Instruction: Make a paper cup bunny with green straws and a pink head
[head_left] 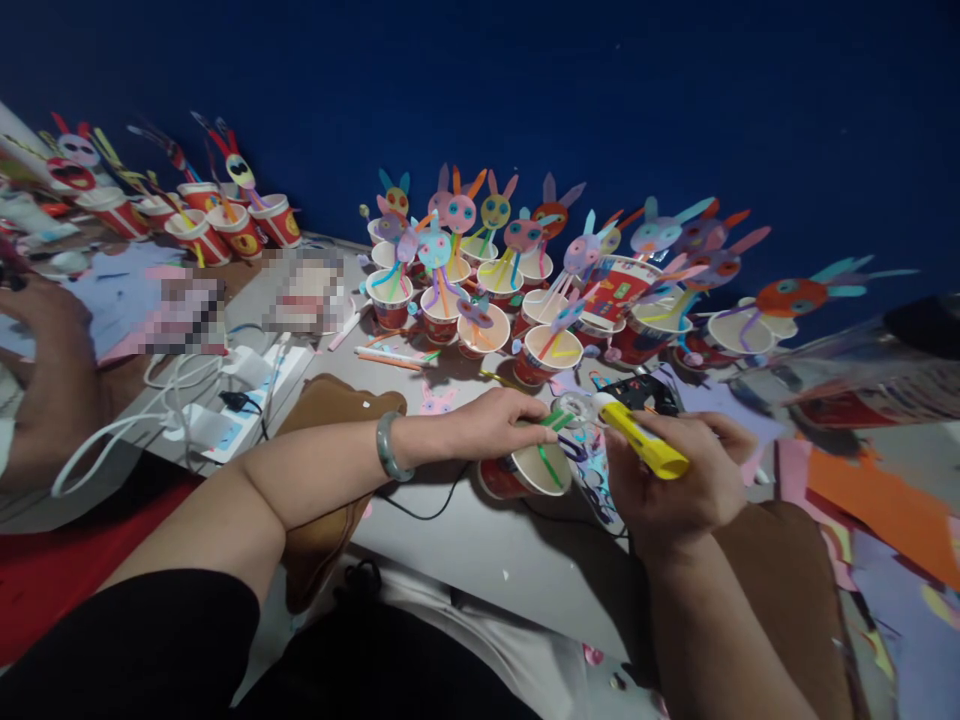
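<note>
My left hand [495, 425] reaches over a red paper cup [504, 480] with a pale inside, its fingers pinched on a green strip [557, 420]. A second length of green runs down inside the cup's mouth. In my right hand [694, 475] is a yellow glue stick [645, 442], its white end pointing left toward the strip. A small gap separates that white end from my left fingers. Just behind the strip lies a clear, round item [576, 407], too blurred to name.
Several cups with paper rabbit heads [434, 243] stand along the blue wall. A power strip [259, 400] with white cables lies left, near another person's arm [56, 350]. Brown cloths [322, 405] flank my workspace. Orange paper [889, 510] lies right, beside a large clear container [870, 385].
</note>
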